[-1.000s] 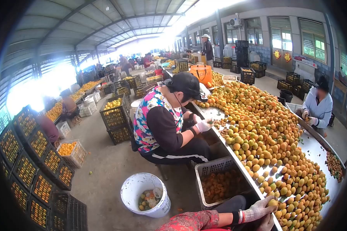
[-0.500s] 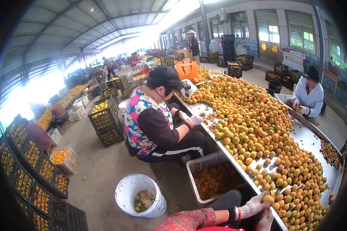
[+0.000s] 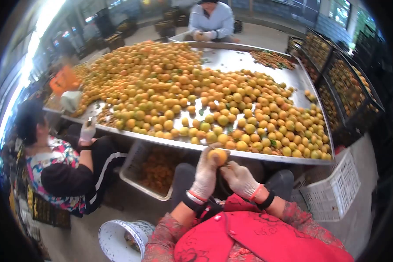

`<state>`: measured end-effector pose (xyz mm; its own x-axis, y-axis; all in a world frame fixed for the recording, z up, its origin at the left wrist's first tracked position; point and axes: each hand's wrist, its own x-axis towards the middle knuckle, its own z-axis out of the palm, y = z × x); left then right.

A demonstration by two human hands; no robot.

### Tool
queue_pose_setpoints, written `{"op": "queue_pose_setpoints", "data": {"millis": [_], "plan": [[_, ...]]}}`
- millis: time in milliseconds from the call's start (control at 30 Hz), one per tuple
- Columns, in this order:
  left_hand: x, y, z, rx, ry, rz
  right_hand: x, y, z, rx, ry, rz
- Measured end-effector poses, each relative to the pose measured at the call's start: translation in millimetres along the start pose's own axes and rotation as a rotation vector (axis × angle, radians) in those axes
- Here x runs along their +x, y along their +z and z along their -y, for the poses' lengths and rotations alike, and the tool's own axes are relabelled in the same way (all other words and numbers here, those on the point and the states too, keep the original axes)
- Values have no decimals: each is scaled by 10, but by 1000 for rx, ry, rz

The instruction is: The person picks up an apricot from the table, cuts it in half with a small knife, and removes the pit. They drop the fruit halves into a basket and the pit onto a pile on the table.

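My left hand (image 3: 205,174), in a white knit glove, is closed round a round yellow-orange fruit (image 3: 217,156) that looks like an apricot. It holds the fruit up at the near edge of the metal sorting table (image 3: 231,56). Close against the fruit's lower right is my gloved right hand (image 3: 241,180), its fingers curled together. What those fingers pinch, if anything, is hidden. Just beyond both hands lies a wide heap of similar fruit (image 3: 179,87), some greenish, with a few leaves among them.
A crate (image 3: 168,195) of brownish-orange pieces sits under the table edge at left, near a white bucket (image 3: 113,240). A white crate (image 3: 336,187) stands at right, below stacked black crates (image 3: 336,78). Co-workers sit at left (image 3: 59,170) and across the table (image 3: 212,22).
My view has swung right and down, bringing both hands to the middle. The fruit remains in my left hand. The co-worker at left has raised a gloved hand.
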<state>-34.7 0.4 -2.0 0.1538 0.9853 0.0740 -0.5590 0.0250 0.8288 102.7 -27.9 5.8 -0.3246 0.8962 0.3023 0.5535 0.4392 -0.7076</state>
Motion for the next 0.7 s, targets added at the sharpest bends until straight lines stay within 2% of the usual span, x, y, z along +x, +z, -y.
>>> {"op": "queue_pose_setpoints", "data": {"millis": [67, 100, 200, 300, 367, 467, 533, 600, 633, 700], "plan": [[-13, 30, -29, -103, -108, 49, -20, 54, 30, 262, 200, -106], [9, 31, 7, -135, -108, 64, -19, 64, 30, 221, 212, -104], [-52, 175, 76, -433, -281, -62, -82, 131, -6, 128, 231, -145], [-46, 162, 107, -386, -298, -27, -119, 236, -76, 113, 143, -240], [-70, 145, 64, -403, -333, 9, -144, 196, -65, 191, 192, -221], [-8, 53, 25, 64, -96, 84, -104, -13, 112, 265, 282, -129], [26, 25, 18, 23, -93, 70, -81, -49, 135, 221, 300, -86], [-3, 98, 58, -65, -113, 19, -90, 28, 117, 214, 276, -152], [-57, 190, 12, -182, -207, -24, -127, 92, 98, 214, 269, -186], [-137, 301, -5, -221, -263, -68, -227, 230, 37, 249, 262, -236]]}}
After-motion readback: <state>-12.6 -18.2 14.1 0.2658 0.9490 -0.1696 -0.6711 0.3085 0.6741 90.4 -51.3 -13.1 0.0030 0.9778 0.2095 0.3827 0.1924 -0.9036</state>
